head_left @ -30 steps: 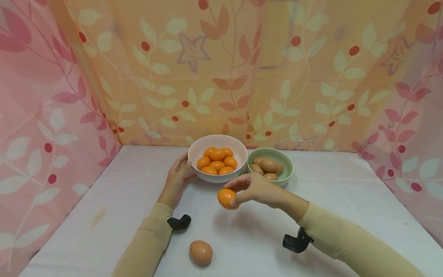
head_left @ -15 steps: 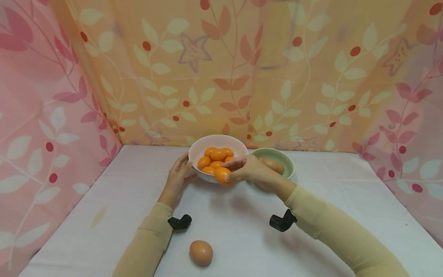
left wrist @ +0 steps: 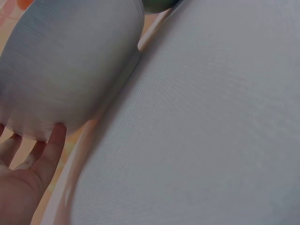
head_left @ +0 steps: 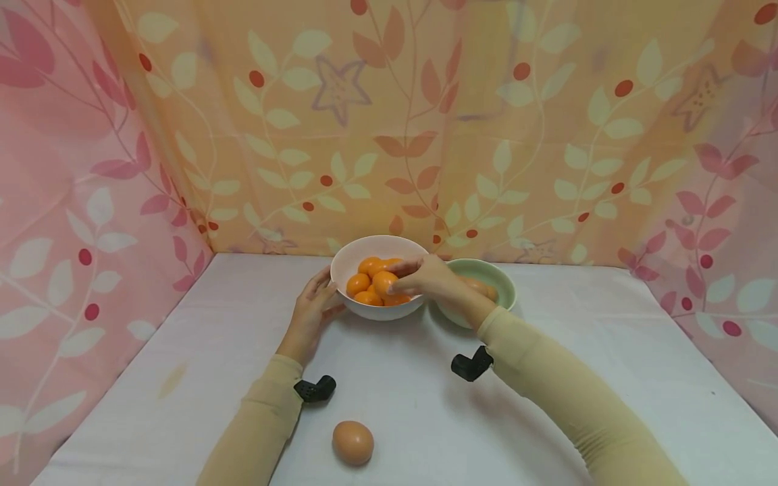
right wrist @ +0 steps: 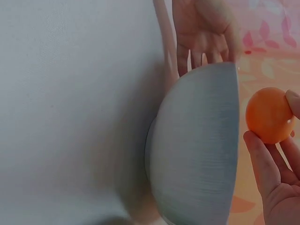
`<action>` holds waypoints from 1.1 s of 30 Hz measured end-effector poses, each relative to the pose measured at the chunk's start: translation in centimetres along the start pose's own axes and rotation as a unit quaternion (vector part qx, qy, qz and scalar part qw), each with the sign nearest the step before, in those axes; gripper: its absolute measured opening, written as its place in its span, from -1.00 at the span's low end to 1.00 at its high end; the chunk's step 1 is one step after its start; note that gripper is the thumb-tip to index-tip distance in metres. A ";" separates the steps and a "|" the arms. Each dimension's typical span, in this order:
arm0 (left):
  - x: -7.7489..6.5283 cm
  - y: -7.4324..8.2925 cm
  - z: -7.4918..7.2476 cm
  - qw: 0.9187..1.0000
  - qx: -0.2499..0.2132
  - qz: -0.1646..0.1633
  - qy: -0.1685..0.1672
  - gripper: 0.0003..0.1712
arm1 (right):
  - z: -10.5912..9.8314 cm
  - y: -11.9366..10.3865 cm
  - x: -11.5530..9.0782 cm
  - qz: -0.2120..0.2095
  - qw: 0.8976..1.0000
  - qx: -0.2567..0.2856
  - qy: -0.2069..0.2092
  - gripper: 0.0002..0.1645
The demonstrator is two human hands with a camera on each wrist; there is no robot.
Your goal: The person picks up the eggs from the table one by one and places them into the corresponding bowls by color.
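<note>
My right hand [head_left: 428, 278] pinches a smooth orange egg-shaped ball [head_left: 384, 283] over the white bowl [head_left: 379, 313]. In the right wrist view the ball [right wrist: 268, 115] sits between thumb and fingertips, just past the bowl's rim. Several similar orange balls [head_left: 357, 284] lie inside the bowl, partly hidden by the hand. My left hand [head_left: 311, 307] touches the left side of this bowl. In the left wrist view its fingers [left wrist: 52, 150] are extended, with their tips against the bowl's outer wall [left wrist: 75, 61].
A green bowl [head_left: 506, 291] with brown eggs [head_left: 484, 288] stands right of the white bowl, partly behind my right hand and wrist. One brown egg [head_left: 352, 443] lies on the white tablecloth [head_left: 413, 418] near the front. Patterned curtains [head_left: 389, 135] border the back and sides.
My right hand has carried the orange ball away from me, from in front of the white bowl to over its inside. The left hand has stayed at the bowl.
</note>
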State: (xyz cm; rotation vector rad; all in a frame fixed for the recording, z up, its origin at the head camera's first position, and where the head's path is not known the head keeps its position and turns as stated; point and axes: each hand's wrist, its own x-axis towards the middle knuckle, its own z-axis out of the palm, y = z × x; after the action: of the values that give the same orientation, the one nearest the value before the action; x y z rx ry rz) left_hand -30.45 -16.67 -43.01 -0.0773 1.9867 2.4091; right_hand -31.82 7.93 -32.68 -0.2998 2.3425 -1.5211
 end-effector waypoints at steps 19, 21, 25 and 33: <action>-0.2 -0.1 0.2 1.000 0.008 0.009 -0.003 -0.42 | 1.7 2.1 3.4 -0.005 0.999 0.025 0.043 -0.55; -0.1 -0.1 0.2 1.000 0.009 0.007 -0.002 -0.42 | 1.8 2.1 3.4 -0.005 0.999 0.021 0.045 -0.56; -0.1 0.0 0.1 1.000 0.007 0.007 0.002 -0.41 | 2.0 2.0 3.5 -0.004 0.999 0.012 0.040 -0.55; -0.1 0.0 0.1 1.000 0.009 0.006 0.003 -0.41 | 2.1 1.9 3.7 0.000 0.999 -0.011 0.034 -0.52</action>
State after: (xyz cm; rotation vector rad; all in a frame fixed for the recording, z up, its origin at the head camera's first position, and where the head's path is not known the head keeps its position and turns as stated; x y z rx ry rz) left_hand -30.31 -16.55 -42.99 -0.0731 2.0164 2.4017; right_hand -34.40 5.61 -35.84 -0.2561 2.4118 -1.5295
